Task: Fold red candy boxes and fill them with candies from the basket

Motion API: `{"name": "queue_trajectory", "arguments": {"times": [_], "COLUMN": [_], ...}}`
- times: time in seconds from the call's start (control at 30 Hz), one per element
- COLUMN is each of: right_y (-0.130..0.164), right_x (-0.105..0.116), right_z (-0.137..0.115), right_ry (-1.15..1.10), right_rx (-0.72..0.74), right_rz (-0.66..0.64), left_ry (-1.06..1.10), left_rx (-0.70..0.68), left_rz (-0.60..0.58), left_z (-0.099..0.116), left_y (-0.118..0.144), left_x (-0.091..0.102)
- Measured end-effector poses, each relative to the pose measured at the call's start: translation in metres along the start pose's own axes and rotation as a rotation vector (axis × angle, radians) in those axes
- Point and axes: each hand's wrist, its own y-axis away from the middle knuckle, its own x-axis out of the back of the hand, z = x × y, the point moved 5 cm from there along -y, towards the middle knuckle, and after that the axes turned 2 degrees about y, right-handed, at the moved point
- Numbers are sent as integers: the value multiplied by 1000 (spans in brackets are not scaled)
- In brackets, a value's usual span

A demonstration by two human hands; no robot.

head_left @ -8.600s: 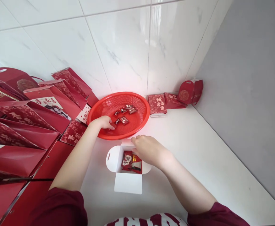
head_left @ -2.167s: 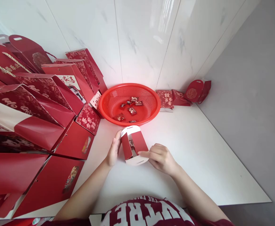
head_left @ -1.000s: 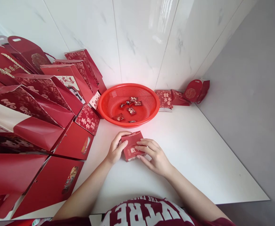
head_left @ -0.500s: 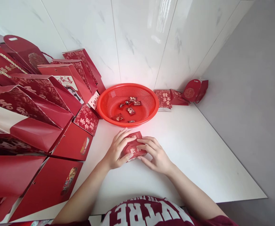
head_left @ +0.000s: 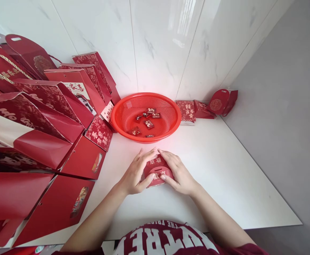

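Observation:
A small red paper gift box (head_left: 157, 163) with pale lettering rests on the white table, between my two hands. Its near flap has a curved top edge with a slot. My left hand (head_left: 135, 173) wraps its left side, thumb on the near flap and fingers over the far edge. From the right, my right hand (head_left: 180, 174) cups it the same way, its thumb pressing on the flap's front. Just beyond stands a red plastic basket (head_left: 117, 122), with several small wrapped sweets (head_left: 149, 124) scattered on its bottom.
Rows of red gift bags and boxes (head_left: 51, 134) fill the left side of the table (head_left: 218, 177). Against the tiled wall (head_left: 160, 46), right of the basket, lie red packets (head_left: 186, 110) and a small red handled box (head_left: 222, 102). A grey wall borders the right.
My hands and the box have shifted slightly right. The fingers have moved off the box's top to its sides and far edge, and the slotted flap shows more clearly.

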Motion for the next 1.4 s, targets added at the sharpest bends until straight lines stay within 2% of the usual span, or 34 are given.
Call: {"name": "queue_trajectory", "arguments": {"times": [0.37,0.53,0.67,0.8,0.93,1.03,1.17,1.27,1.4], "right_y": [-2,-4,-6,-5,-1,2,5,7,10], "right_x": [-3,0,0,-7,-13,-16,-17,-18,-17], "right_z": [-4,-7,-12,-16,-11,-5,-2,-3,0], "right_ry": [-57,-21,27,-11,-125,-184,-222,-227,-263], "right_rx": [-42,-54,-103,-104,-102,-127,-140,-124,-168], "right_rz": [-34,-48,-27,48,122,155,172,160,146], "left_ry": [17,-82,-179,-273,-317,-345,-407,-464,-601], "left_rx": [-17,18,159,302,282,288,387,450,566], "left_rz": [-7,9,-61,-143,-161,-217,-276,-318,-283], "left_z": [-1,3,14,29,41,42,41,48,59], "left_y": [-2,-6,-8,-1,3,5,6,5,7], "left_x": [1,6,6,-9,-23,-27,-25,-28,-27]}}
